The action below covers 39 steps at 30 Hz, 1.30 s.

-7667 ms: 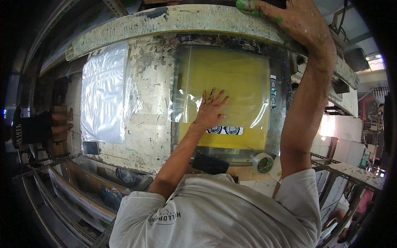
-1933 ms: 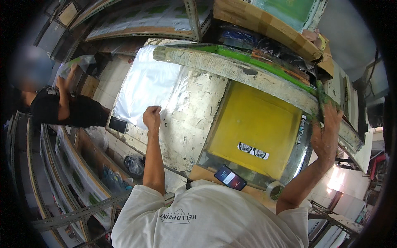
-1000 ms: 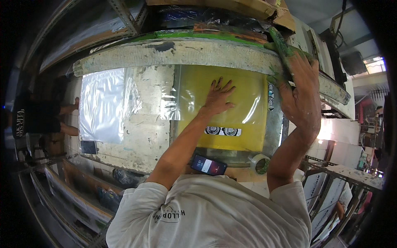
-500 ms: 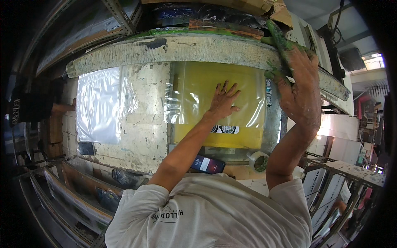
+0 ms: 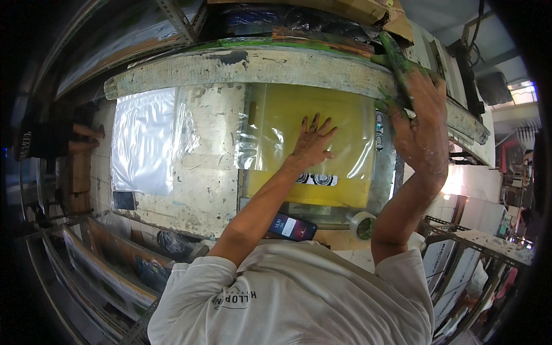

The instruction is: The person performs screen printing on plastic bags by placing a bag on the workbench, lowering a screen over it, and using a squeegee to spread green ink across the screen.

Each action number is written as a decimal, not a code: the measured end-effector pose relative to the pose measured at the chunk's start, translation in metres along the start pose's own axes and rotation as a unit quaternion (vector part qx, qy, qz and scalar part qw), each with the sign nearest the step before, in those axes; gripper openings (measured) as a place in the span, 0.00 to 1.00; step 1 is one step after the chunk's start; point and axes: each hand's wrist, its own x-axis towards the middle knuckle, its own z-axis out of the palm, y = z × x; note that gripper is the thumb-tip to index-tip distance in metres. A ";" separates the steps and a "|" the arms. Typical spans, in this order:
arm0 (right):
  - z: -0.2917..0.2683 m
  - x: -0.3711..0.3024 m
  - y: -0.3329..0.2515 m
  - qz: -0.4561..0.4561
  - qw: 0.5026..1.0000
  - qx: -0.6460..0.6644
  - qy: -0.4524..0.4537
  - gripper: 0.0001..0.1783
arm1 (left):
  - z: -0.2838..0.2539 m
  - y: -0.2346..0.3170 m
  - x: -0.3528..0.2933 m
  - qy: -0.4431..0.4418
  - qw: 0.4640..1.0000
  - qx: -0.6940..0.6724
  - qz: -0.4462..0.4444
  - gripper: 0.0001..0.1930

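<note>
My left hand (image 5: 314,141) lies flat with its fingers spread on a clear plastic bag (image 5: 270,135). The bag covers most of a yellow board (image 5: 345,198), and a white strip with round black prints (image 5: 317,179) shows just below that hand. At the right, my right hand (image 5: 422,123) is closed round the end of a raised, paint-crusted screen-printing frame (image 5: 299,66). Its fingers and thumb are smeared green, and green ink lines the frame's far edge. The frame's mesh cannot be made out from here.
A stack of clear plastic bags (image 5: 144,141) lies on the table's left side, beside a small dark block (image 5: 123,200). A phone (image 5: 292,227) and a tape roll (image 5: 362,225) rest along the near edge. Shelving (image 5: 103,264) stands lower left; another person (image 5: 49,138) is at far left.
The whole view has shifted slightly, so the table appears a little farther right. Both my hands keep their places. At the far left, the other person's limbs have changed position.
</note>
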 end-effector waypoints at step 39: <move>0.001 -0.001 0.000 -0.016 1.000 -0.001 0.012 0.26 | -0.025 -0.018 -0.046 0.008 0.998 -0.002 -0.061 0.53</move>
